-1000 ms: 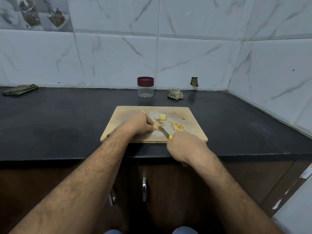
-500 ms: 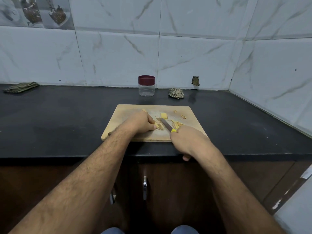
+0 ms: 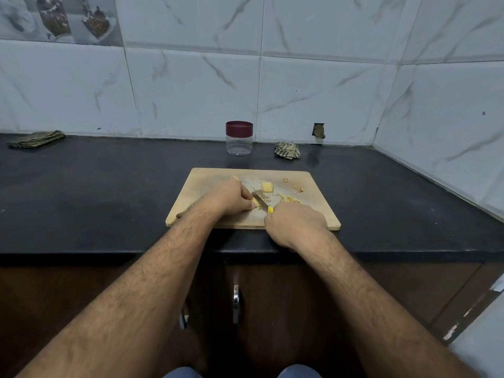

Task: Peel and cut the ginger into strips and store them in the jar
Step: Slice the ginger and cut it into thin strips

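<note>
Ginger piece [image 3: 256, 202], pale yellow, lies on the worn wooden cutting board [image 3: 207, 197], pinned under the left hand's [image 3: 231, 197] curled fingers. Right hand [image 3: 296, 223] grips a yellow-handled knife [image 3: 261, 201] beside it. Thin strips [image 3: 291, 199] lie right; the maroon-lidded clear jar [image 3: 239, 137] stands behind.

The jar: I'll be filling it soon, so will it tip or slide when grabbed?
The jar looks like clear, empty plastic, so probably light and easy to nudge across the smooth counter. It is squat with a wide base, so it is unlikely to tip.
</note>
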{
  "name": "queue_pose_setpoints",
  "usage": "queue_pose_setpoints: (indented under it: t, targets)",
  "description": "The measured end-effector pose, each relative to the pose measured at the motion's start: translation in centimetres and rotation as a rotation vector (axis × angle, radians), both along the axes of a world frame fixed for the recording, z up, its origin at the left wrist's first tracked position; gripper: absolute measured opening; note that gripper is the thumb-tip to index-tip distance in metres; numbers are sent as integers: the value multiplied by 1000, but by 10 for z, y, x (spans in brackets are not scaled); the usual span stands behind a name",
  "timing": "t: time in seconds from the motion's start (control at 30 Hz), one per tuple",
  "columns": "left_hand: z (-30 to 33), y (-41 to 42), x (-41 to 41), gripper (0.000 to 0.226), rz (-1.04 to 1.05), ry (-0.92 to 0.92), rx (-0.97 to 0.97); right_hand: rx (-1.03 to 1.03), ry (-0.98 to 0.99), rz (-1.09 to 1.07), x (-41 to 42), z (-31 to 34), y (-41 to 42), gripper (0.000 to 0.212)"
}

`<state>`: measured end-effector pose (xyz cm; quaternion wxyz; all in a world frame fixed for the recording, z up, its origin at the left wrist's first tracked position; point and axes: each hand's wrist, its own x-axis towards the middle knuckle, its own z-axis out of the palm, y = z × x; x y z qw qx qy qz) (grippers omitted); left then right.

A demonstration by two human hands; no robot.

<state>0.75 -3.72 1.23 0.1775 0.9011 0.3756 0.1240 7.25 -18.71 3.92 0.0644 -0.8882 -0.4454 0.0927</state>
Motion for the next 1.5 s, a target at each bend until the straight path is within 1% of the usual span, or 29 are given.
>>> queue_pose_setpoints:
  t: [0.4, 0.7, 0.8, 0.97, 1.1, 1.23, 1.4, 1.5]
  targets:
    - [-1, 3, 1, 29, 11, -13, -24, -62, -59, 39, -6, 3, 4, 33]
    - [1, 0, 1, 26, 11, -3, -7, -75, -81, 50, -4, -8, -24, 25]
    - [1, -1, 0, 27, 13, -10, -5, -58, -83, 49, -2, -6, -33, 25]
    - [1, -2, 0, 28, 16, -9, -13, -24, -64, 45, -1, 0, -34, 25]
    - [0, -4, 0, 26, 10, -18, -7, -22, -24, 35, -1, 5, -27, 17]
    - [0, -4, -1, 25, 13, -33, -25, 4, 3, 21, -2, 6, -20, 16]
    - [-1, -4, 0, 24, 13, -39, -32, 15, 1, 23, -7, 7, -12, 32]
    - [-2, -3, -1, 25, 16, -44, -32, 16, 3, 9, -8, 6, -8, 35]
